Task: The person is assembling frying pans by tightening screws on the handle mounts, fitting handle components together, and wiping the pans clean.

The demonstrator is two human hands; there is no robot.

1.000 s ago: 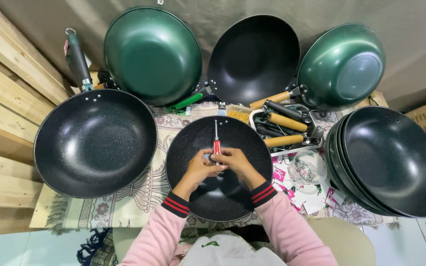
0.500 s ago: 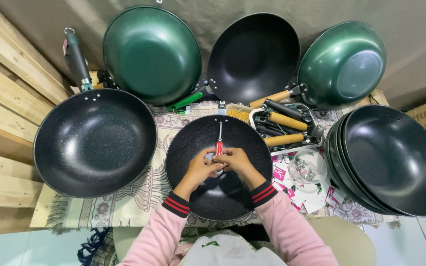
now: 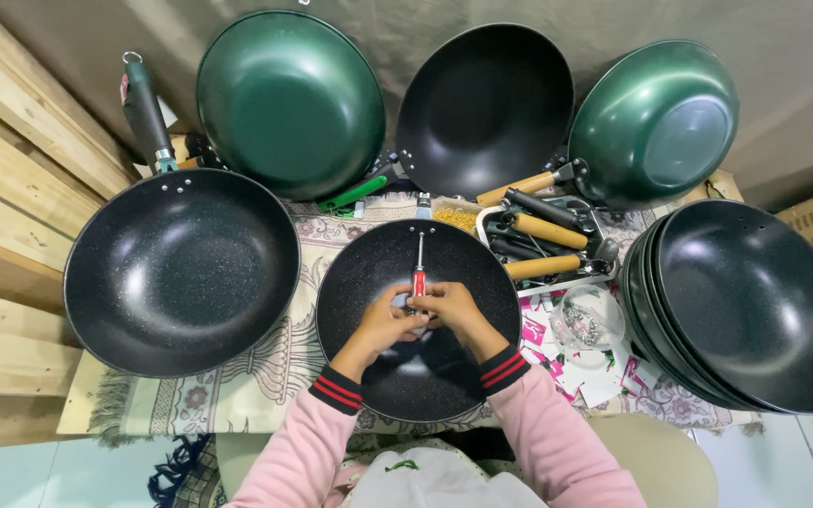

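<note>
A black speckled wok (image 3: 369, 282) lies on the patterned cloth in front of me. Both my hands are inside it. My left hand (image 3: 384, 318) and my right hand (image 3: 451, 307) meet on the red handle of a screwdriver (image 3: 419, 274). Its metal shaft points away from me toward the wok's far rim, where two small holes show. Pink sleeves with striped cuffs cover my forearms.
A larger black pan with a handle (image 3: 181, 268) sits at the left. Two green woks (image 3: 289, 99) (image 3: 656, 122) and a black one (image 3: 486, 103) lean against the back wall. A stack of black woks (image 3: 755, 301) stands at the right. A tray of wooden handles (image 3: 543, 245) lies between.
The screwdriver and my hands have shifted slightly to the right inside the wok; the grip on the red handle is unchanged.
</note>
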